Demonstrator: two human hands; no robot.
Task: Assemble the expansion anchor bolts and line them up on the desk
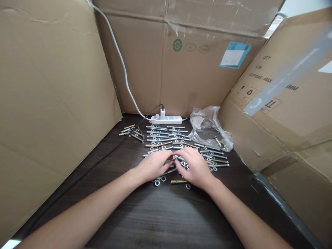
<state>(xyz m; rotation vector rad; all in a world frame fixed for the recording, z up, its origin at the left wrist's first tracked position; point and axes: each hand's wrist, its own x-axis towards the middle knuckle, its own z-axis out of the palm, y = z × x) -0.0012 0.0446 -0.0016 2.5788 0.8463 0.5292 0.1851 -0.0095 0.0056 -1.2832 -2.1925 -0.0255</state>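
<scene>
My left hand [155,165] and my right hand [195,166] meet at the fingertips over the rows of hardware. Between them shows a small metal nut [174,157], pinched by my right fingers. My left thumb and fingers are closed beside it, and what they hold is mostly hidden. Just below the hands lies a brass-coloured sleeve [178,182], with a loose nut [188,186] to its right. Another nut [157,183] and a flat washer [163,178] lie below my left hand.
Rows of metal bolts [157,132] with washers and nuts cover the dark table [166,214]. Behind stands a white power strip [171,120] with a cable. A clear plastic bag [207,121] lies at the back right. Cardboard boxes [145,69] wall three sides.
</scene>
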